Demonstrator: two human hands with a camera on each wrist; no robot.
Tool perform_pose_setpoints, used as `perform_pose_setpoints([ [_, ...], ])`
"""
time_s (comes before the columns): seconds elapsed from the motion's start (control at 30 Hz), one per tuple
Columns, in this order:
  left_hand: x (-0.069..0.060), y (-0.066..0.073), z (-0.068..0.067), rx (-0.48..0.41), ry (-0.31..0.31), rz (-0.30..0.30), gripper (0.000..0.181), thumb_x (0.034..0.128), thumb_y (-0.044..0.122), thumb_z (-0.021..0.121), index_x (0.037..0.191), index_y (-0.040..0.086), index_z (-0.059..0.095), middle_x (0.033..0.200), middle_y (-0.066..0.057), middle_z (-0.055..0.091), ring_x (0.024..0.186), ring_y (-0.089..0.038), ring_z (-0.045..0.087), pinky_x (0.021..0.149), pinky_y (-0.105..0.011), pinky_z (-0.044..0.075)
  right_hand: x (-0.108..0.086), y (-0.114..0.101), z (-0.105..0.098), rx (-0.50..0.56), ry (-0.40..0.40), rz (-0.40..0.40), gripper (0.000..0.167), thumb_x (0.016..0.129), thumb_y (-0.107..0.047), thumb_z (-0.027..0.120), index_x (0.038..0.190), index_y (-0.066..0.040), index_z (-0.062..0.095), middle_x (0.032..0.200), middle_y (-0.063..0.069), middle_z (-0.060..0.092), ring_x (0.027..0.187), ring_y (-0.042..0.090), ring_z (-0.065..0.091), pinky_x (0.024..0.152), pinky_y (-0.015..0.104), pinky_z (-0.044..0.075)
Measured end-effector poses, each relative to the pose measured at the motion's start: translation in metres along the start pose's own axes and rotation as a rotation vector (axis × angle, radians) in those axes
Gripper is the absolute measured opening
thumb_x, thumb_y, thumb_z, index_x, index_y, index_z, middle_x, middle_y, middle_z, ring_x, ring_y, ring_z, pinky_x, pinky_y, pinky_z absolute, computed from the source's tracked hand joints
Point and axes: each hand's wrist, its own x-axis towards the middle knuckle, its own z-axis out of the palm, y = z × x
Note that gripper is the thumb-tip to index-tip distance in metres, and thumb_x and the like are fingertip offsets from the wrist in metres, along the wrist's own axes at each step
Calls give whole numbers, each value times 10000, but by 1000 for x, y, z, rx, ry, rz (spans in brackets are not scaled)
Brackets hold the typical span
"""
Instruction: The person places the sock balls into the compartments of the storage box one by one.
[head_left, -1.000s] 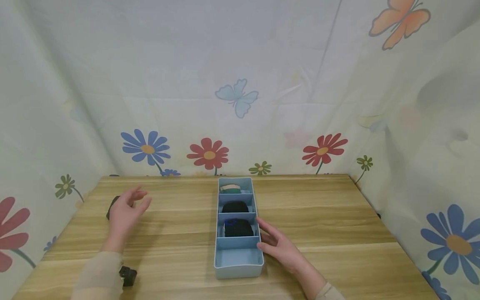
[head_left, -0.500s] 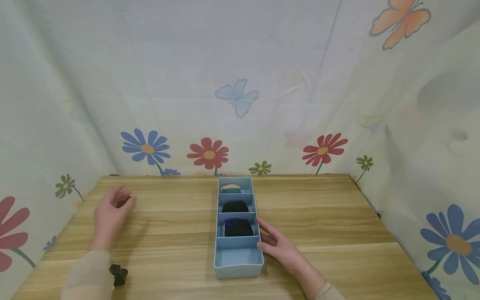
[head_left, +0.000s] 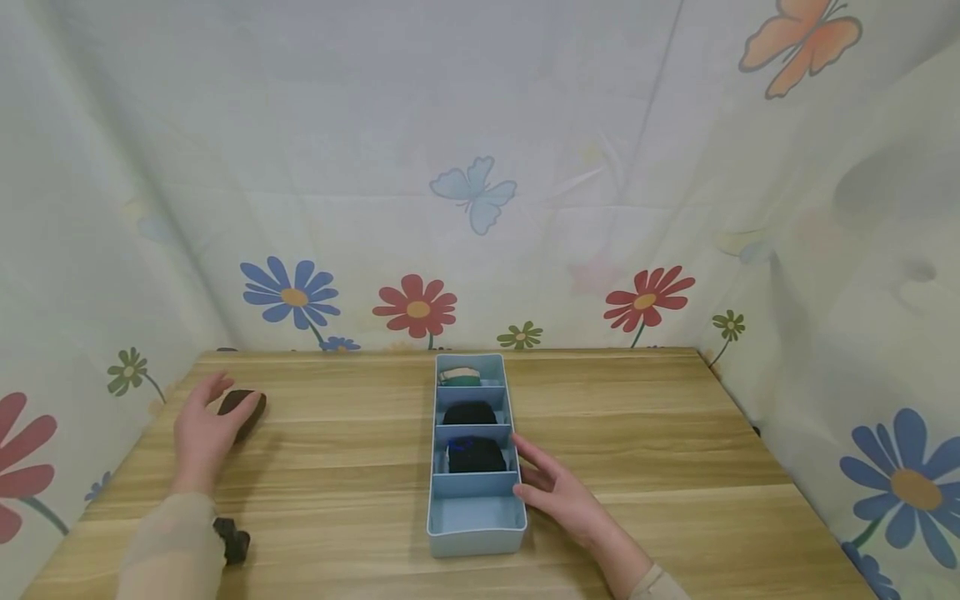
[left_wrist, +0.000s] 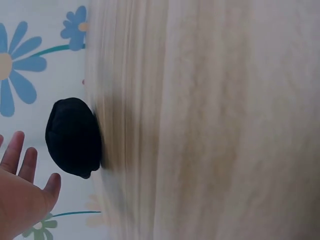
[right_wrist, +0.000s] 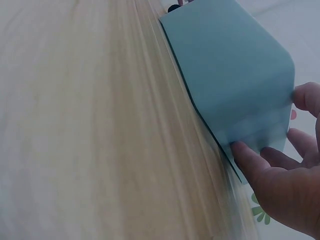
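Observation:
At the far left of the table, a rounded black bundle that looks like folded cloth lies on the wood. My left hand is beside it, thumb and fingers spread; in the left wrist view the fingers stand apart from the bundle. A pale blue divided box stands mid-table. My right hand rests its fingertips against the box's right side, and in the right wrist view they touch the smooth outer wall. The front compartment holds nothing.
Behind the front compartment, the box holds a black bundle with blue marks, another black bundle and a green and cream one. A small black device sits at the left sleeve. A flowered curtain surrounds the wooden table.
My left hand has moved left and slightly down toward the black bundle, which now shows between thumb and fingers. My right hand and the box have stayed in place.

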Motion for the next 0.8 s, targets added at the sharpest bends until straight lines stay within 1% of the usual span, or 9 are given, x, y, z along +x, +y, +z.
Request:
perform_pose_setpoints([
  [0.17, 4, -9, 0, -17, -19, -16, 798, 922, 364, 698, 1551, 67, 308, 1502, -227, 411, 1405, -396, 319, 1141, -555, 247, -1, 0, 0, -7, 2, 3, 720, 949, -115, 669, 1564, -102, 296, 1597, 224, 222, 1381, 448, 357, 1052, 397, 424],
  [0.37, 5, -21, 2, -43, -59, -39, 867, 913, 386, 706, 1576, 80, 238, 1566, -235, 295, 1453, -409, 212, 1153, -578, 196, -1, 1, 0, 7, -20, -22, 710, 961, -88, 647, 1564, -64, 272, 1595, 239, 210, 1385, 457, 341, 1032, 333, 440],
  [0.47, 5, -26, 2, -31, -74, -40, 895, 912, 397, 703, 1585, 86, 202, 1586, -236, 243, 1454, -435, 181, 1146, -598, 190, 0, 2, -1, 15, -24, -25, 714, 958, -74, 646, 1565, -62, 269, 1597, 234, 209, 1388, 456, 336, 1031, 330, 440],
  [0.6, 6, -30, 2, -6, -93, -47, 931, 914, 416, 694, 1594, 93, 146, 1597, -255, 187, 1441, -480, 166, 1128, -627, 201, 0, 2, -1, 21, -18, -10, 723, 951, -87, 660, 1567, -92, 281, 1603, 209, 216, 1392, 441, 341, 1042, 353, 434],
  [0.7, 5, -30, 3, 4, -104, -59, 956, 909, 428, 696, 1596, 95, 119, 1599, -268, 159, 1436, -497, 154, 1120, -641, 203, -1, 1, -1, 20, -14, -3, 729, 946, -100, 670, 1568, -109, 290, 1607, 191, 219, 1393, 423, 349, 1040, 349, 435],
  [0.8, 5, -31, 2, 9, -116, -62, 967, 909, 422, 698, 1593, 82, 105, 1601, -276, 134, 1437, -507, 135, 1122, -644, 194, -1, 2, -1, 14, -13, -13, 724, 947, -99, 666, 1566, -97, 289, 1605, 202, 216, 1387, 429, 355, 1031, 335, 443],
])
